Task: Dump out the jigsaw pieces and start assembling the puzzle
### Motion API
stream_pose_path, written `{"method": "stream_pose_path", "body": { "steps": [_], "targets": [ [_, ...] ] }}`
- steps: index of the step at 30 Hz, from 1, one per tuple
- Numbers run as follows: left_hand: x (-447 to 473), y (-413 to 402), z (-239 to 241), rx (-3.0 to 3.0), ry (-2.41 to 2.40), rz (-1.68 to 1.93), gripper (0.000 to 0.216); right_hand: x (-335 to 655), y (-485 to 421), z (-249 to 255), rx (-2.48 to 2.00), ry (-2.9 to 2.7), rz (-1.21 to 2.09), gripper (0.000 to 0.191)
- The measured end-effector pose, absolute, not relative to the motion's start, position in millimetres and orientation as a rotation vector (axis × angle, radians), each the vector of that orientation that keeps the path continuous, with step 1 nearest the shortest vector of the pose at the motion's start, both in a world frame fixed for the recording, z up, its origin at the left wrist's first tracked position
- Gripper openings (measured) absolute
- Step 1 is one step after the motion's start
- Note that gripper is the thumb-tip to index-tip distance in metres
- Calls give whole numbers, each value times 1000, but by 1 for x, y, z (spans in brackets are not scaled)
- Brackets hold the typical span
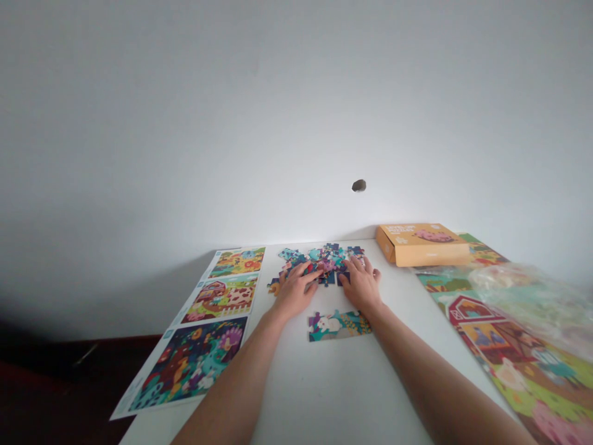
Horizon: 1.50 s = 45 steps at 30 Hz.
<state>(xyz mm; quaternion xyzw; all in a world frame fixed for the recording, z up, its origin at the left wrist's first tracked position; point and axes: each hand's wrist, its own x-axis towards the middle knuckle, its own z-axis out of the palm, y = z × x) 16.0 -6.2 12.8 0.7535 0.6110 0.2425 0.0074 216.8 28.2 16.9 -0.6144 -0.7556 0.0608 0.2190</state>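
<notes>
A heap of loose jigsaw pieces [328, 262] in purple, teal and dark blue lies at the back of the white table. My left hand [296, 289] rests on the heap's left side, palm down, fingers stretched over the pieces. On its right side lies my right hand [362, 284], also palm down with the fingers spread on the pieces. Just in front of both hands is a joined strip of puzzle [336, 326] with a white rabbit; my right wrist partly covers its right end.
On the left, a printed sheet [217, 298] shows three pictures. An orange puzzle box [424, 244] stands at the back right. Beside it lies a farm-scene puzzle [514, 346], partly under clear plastic wrapping [537, 296]. The wall [296, 123] behind has a small hole.
</notes>
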Motion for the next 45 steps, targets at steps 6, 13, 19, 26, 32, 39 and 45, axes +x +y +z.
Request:
{"method": "stream_pose_path", "body": {
  "steps": [6, 13, 19, 26, 32, 39, 45],
  "targets": [
    [18, -12, 20, 2425, 1811, 607, 55, 216, 29, 14, -1727, -2098, 162, 44],
    [23, -21, 30, 2480, 1612, 480, 67, 219, 27, 19, -1700, -2051, 140, 33],
    [24, -20, 32, 2442, 1585, 470, 59, 219, 29, 17, -1684, -2018, 165, 29],
    [23, -17, 30, 2466, 1567, 500, 74, 219, 32, 15, -1572, -1949, 244, 28],
    [22, -16, 28, 2486, 1567, 484, 78, 217, 33, 13, -1363, -1957, 360, 31],
    [25, -15, 24, 2464, 1622, 542, 66, 218, 32, 16, -1361, -1911, 329, 22],
    [26, -12, 19, 2449, 1643, 708, 43, 218, 28, 22, -1315, -1852, 224, 21]
  ]
}}
